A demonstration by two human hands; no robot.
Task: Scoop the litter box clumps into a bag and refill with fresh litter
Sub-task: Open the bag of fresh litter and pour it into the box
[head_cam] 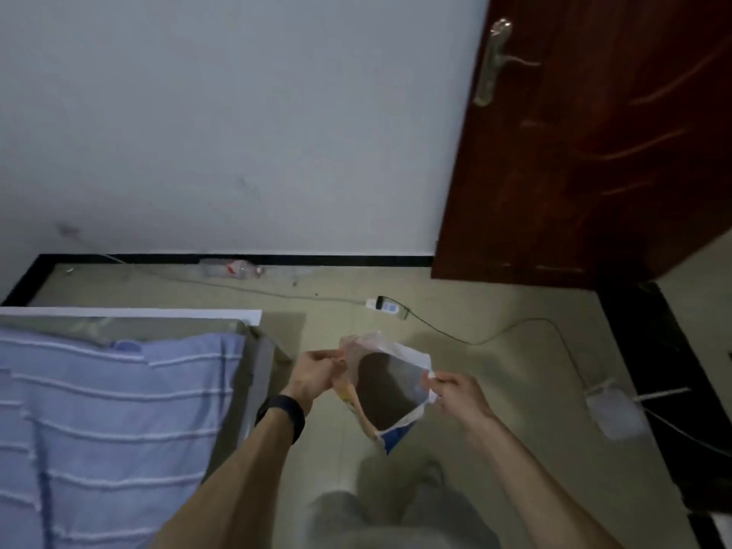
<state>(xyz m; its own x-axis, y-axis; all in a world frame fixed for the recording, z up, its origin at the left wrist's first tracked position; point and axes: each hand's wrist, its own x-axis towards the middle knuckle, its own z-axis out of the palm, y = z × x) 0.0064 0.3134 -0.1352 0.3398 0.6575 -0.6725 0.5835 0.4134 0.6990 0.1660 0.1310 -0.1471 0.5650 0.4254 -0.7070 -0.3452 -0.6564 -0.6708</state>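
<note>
Here, left hand [317, 370] and right hand [455, 390], fingers pinching opposite rims of the bag [390, 390], mouth spread open.

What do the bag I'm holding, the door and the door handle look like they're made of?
The bag looks like thin printed plastic film with a dull silvery lining; its edges crumple softly. The door seems dark reddish wood or veneer, glossy, showing streaky reflections. The door handle looks like polished brass-toned metal, judging by its shine.
</note>
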